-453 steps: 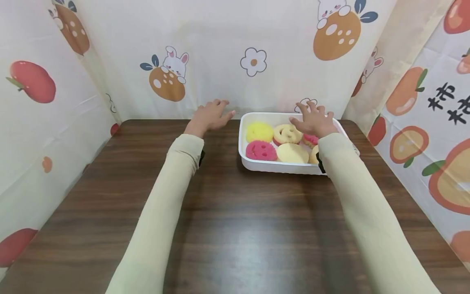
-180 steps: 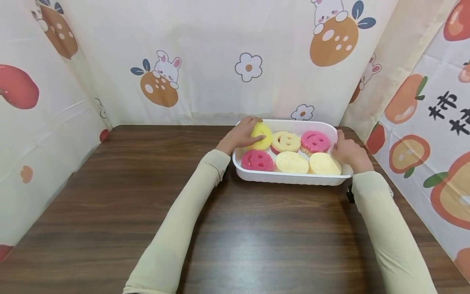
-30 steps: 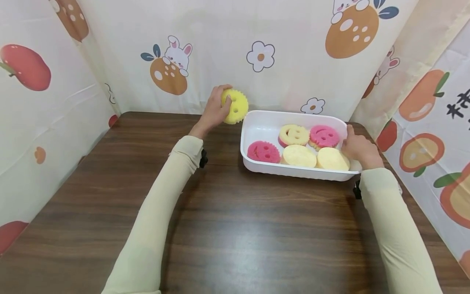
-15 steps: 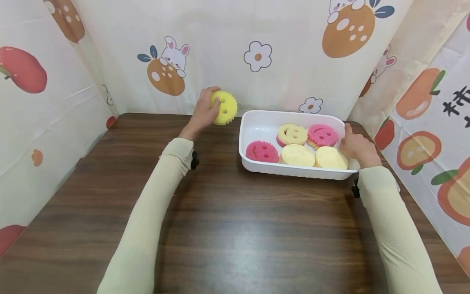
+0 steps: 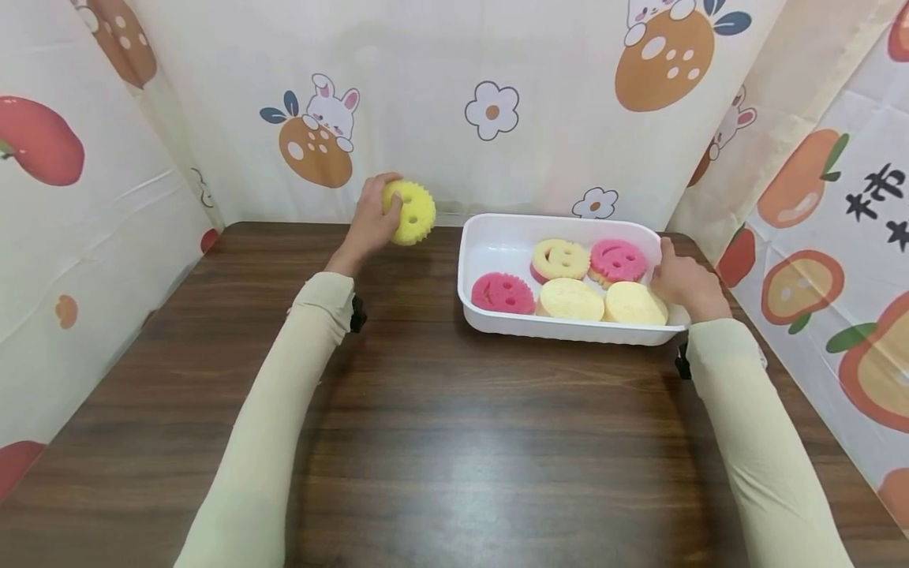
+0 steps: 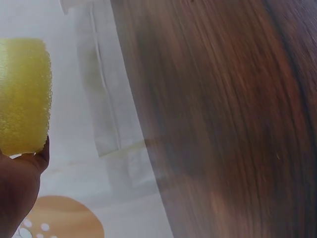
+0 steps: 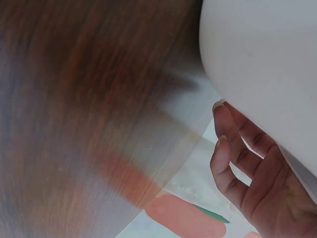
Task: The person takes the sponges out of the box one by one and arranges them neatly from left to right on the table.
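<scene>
My left hand [image 5: 372, 214] pinches a yellow smiley-face sponge [image 5: 414, 213] by its left edge. It holds the round, scalloped sponge tilted up above the table's back edge, left of the tray. In the left wrist view the thick side of the sponge [image 6: 25, 94] shows above the fingers. My right hand [image 5: 687, 282] grips the right rim of the white tray [image 5: 568, 328]. In the right wrist view, the right hand's fingers [image 7: 225, 171] lie curled along the tray's outer wall [image 7: 262, 59]; the thumb is hidden there.
Inside the tray sit a pink smiley sponge [image 5: 503, 293], a cream-topped one [image 5: 561, 260], another pink one [image 5: 618, 261] and two plain pale-yellow round sponges [image 5: 570, 300]. The dark wooden table [image 5: 454, 442] extends left and front. A printed curtain [image 5: 426, 95] stands behind.
The yellow sponge was in the tray's back-left corner; my left hand took it out and carries it further left. My right hand came down to the tray's right rim and stays there.
</scene>
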`<state>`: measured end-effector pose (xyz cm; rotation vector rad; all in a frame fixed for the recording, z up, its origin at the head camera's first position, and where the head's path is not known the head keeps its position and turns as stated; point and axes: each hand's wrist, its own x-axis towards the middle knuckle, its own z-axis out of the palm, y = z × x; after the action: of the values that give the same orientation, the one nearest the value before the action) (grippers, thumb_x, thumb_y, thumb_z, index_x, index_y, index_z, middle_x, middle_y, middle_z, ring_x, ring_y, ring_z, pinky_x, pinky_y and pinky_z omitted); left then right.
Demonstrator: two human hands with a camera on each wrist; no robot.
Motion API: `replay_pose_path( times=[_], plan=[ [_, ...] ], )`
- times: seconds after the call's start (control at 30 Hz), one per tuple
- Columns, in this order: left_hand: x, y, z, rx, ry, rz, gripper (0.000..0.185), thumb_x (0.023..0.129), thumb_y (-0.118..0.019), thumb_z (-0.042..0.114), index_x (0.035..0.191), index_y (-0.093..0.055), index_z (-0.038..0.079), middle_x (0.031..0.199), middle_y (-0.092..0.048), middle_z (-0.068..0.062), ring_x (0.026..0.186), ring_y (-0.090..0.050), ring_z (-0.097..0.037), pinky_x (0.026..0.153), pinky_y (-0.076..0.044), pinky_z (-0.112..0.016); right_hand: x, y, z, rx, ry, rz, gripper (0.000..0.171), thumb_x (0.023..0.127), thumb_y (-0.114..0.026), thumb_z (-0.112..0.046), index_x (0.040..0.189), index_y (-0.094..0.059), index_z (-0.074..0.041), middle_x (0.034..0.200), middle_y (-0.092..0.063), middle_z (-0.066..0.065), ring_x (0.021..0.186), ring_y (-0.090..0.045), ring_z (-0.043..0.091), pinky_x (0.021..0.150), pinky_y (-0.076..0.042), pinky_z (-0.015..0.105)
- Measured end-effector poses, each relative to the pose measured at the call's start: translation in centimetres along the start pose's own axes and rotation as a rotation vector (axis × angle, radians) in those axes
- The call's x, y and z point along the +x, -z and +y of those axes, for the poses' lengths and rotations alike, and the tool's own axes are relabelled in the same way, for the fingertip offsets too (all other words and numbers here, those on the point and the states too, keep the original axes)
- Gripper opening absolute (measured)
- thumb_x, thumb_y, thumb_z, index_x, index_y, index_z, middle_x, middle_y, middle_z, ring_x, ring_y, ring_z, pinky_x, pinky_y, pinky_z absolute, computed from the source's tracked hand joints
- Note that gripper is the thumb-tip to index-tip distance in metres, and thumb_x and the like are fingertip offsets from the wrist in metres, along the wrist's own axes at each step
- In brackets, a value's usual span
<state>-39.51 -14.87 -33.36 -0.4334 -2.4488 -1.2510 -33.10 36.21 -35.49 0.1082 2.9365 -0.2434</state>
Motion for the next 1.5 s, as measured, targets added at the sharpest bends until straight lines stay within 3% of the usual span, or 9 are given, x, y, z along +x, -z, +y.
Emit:
replay_pose_path(
  times=[0.67,1.03,1.27,1.5],
  plan=[
    [-1.8,2.9,-3.3,0.022,0.137,-0.006,0.049,0.102,-0.035,0.028,0.146,-0.04,0.006,0.146,-0.039,-0.018,0.126,-0.04,-0.026,0.114,-0.032,-0.044,0.3,-0.3,0.1,0.003,-0.003,-0.012,0.075,0.102,-0.03,-0.03,0.155,0.015,0.0,0.139,-0.037,0.043,0.119,-0.046,0.06,0.095,-0.039,0.074],
    [-2.5,4.4,-4.7,0.073,0.144,0.011,0.049,0.103,-0.034,0.027,0.146,-0.039,0.005,0.148,-0.039,-0.019,0.132,-0.038,-0.028,0.118,-0.029,-0.046,0.4,-0.1,0.0,0.005,-0.015,0.0,0.075,0.103,-0.031,-0.032,0.156,0.012,-0.001,0.138,-0.038,0.043,0.118,-0.047,0.06,0.095,-0.04,0.074],
    [-3.0,5.0,-5.3,0.053,0.162,0.043,0.049,0.102,-0.035,0.025,0.146,-0.042,0.006,0.143,-0.04,-0.022,0.127,-0.041,-0.031,0.113,-0.032,-0.048,0.3,0.3,-0.2,0.0,-0.013,0.01,0.075,0.103,-0.032,-0.031,0.156,0.012,-0.001,0.137,-0.038,0.044,0.118,-0.048,0.06,0.095,-0.04,0.074],
    [-3.4,6.1,-6.5,0.084,0.167,0.043,0.049,0.101,-0.035,0.025,0.144,-0.044,0.004,0.147,-0.041,-0.022,0.135,-0.038,-0.032,0.116,-0.029,-0.05,0.3,0.0,-0.1,0.014,-0.027,-0.008,0.075,0.103,-0.032,-0.031,0.156,0.013,-0.002,0.141,-0.034,0.043,0.122,-0.043,0.061,0.098,-0.036,0.076]
  ],
)
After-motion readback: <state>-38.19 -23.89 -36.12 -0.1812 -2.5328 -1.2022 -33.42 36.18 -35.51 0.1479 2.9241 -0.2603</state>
